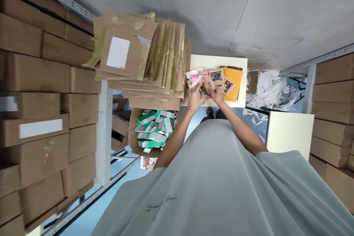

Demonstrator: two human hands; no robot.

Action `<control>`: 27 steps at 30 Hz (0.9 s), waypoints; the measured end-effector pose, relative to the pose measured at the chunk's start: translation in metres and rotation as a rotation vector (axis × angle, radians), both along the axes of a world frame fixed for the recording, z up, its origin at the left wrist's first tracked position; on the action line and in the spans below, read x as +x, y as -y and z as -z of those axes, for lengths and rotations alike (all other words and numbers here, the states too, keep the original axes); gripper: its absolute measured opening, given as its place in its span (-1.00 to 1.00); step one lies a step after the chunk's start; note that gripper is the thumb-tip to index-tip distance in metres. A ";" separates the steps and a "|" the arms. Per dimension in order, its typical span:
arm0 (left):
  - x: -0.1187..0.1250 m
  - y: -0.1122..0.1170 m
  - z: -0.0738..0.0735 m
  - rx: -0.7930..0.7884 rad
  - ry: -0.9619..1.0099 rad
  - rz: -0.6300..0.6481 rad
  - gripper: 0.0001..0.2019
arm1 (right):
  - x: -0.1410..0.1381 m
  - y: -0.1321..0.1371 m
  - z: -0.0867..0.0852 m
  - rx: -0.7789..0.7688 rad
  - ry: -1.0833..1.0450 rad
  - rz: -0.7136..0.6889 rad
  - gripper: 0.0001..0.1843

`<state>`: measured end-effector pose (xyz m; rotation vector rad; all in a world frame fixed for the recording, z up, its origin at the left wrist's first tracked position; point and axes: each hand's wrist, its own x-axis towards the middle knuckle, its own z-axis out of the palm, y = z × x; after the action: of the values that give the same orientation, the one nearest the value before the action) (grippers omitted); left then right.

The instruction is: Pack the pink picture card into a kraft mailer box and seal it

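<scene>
My left hand (195, 99) is closed on a small pink printed packet (198, 78) that carries a barcode. Its fingertips rest over the packet's lower part. Close beside it, my right hand (217, 96) pinches the lower edge of a pinkish printed card (209, 82); how the pieces overlap between the hands is hard to tell. Another pink card with a colourful picture (217, 76) lies just above my right hand. Farther right, a similar picture card (228, 85) lies on an orange sheet (233, 77). All this is over a cream table (218, 60).
Flattened cardboard boxes (155, 62) are stacked high left of the table. Below them stands a carton of green-and-white small boxes (155, 129). White paper scraps (268, 90) fill the area at right. Shelves of brown cartons (44, 73) flank both sides. A cream board (289, 132) sits lower right.
</scene>
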<state>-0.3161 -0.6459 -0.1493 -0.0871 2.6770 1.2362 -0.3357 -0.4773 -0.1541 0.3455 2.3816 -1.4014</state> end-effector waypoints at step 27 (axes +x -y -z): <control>0.190 -0.366 -0.133 0.735 0.672 0.904 -0.47 | 0.429 -0.258 -0.163 -0.304 -0.497 1.325 -0.22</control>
<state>-0.1265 -0.2802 -0.0165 0.6127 1.3002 1.3891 0.0929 -0.2193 0.0091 1.8963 2.1578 -2.5464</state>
